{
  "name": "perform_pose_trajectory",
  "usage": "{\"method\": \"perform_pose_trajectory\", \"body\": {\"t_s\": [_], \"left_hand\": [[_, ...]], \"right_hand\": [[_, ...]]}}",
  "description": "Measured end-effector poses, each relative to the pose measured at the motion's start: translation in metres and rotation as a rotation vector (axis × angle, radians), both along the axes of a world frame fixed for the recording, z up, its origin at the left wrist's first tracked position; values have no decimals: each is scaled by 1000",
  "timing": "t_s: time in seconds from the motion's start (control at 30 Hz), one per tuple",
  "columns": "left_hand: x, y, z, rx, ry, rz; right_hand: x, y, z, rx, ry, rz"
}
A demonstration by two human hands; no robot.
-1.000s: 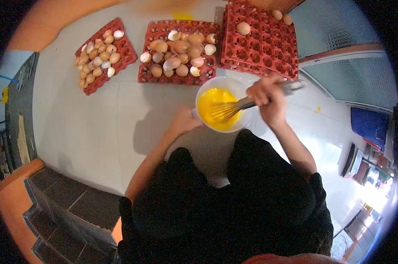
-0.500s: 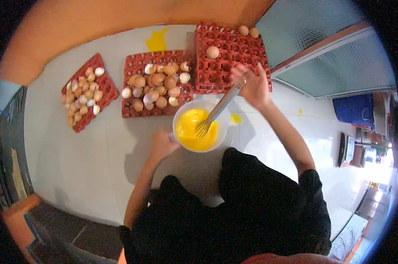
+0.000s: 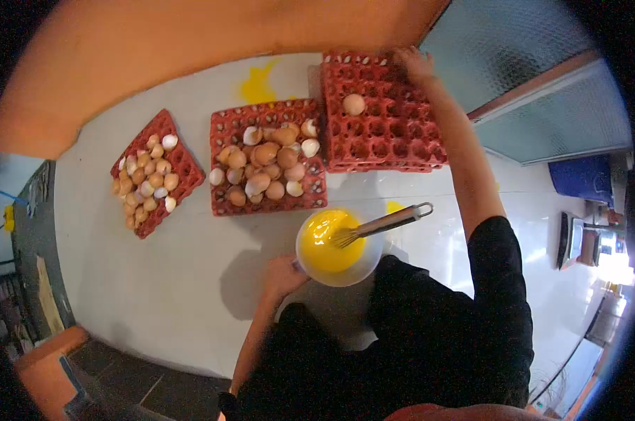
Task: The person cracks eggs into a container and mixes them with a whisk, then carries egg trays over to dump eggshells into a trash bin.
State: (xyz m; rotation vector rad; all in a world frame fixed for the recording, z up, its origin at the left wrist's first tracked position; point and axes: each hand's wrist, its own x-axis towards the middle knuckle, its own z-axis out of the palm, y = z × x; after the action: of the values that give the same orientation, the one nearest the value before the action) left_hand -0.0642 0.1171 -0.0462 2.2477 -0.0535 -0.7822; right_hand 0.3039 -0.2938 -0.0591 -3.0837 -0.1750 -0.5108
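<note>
My left hand (image 3: 283, 276) is closed round the handle of a white plastic jug (image 3: 357, 272) above the floor. The jug holds yellow beaten egg (image 3: 324, 247). A wire whisk (image 3: 384, 224) leans in it, its metal handle resting over the rim, with no hand on it. My right hand (image 3: 417, 64) is at the far right corner of a stack of red egg trays (image 3: 380, 130), fingers curled down over the spot where two eggs lay; whatever they grip is hidden. One whole egg (image 3: 354, 104) sits in the top tray, nearer the left side.
A red tray (image 3: 226, 201) full of broken eggshells (image 3: 265, 154) lies left of the stack. Farther left, another tray (image 3: 184, 168) carries more shells. Yellow spills (image 3: 259, 83) mark the tiled floor. An orange wall (image 3: 212, 28) and a glass-paned door (image 3: 514, 56) border the trays.
My right hand has moved from above the whisk to the tray stack's far corner, covering the two eggs there. The whisk's handle has tipped right onto the rim. My left hand still holds the jug.
</note>
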Motion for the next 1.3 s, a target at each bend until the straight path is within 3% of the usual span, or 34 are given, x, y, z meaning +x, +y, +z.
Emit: {"method": "perform_pose_trajectory", "body": {"t_s": [0.1,0.2,0.3,0.4,0.5,0.57,0.63,0.7,0.77,0.83,0.93,1.0,1.07,1.13,1.23,1.3], "left_hand": [[-5,-2,-5,37,59,19],[-14,-1,-23,-159,21,127],[-15,0,-30,-227,-32,145],[-24,-4,-45,-194,-38,148],[-38,-14,-56,-255,-54,210],[-42,-20,-49,-257,-69,214],[-43,-26,-27,-193,-63,170],[-46,-25,-27,-239,-16,124],[-44,-23,-18,-314,-3,64],[-28,-18,4,-421,-26,-11],[-12,4,5,-159,-333,-13],[-1,-3,33,-125,-598,-73],[10,-14,57,-132,-705,-201],[15,-27,68,-159,-654,-351],[21,-54,95,-279,-344,-372],[30,-70,96,-336,-400,-397]], "right_hand": [[-3,17,22,-141,319,-87],[0,8,11,-153,104,-3],[-6,-1,19,155,44,145],[-42,5,23,1062,-37,82],[-129,51,78,2135,249,151],[-191,66,116,2292,495,283],[-244,88,141,2075,563,218],[-291,94,145,1315,678,73],[-336,113,120,1463,727,237],[-361,130,108,996,577,337],[-379,125,75,639,395,567],[-381,124,43,859,852,279],[-379,128,62,510,815,452],[-373,132,68,906,497,615],[-357,151,87,1164,687,508],[-342,164,89,1315,784,565]]}}
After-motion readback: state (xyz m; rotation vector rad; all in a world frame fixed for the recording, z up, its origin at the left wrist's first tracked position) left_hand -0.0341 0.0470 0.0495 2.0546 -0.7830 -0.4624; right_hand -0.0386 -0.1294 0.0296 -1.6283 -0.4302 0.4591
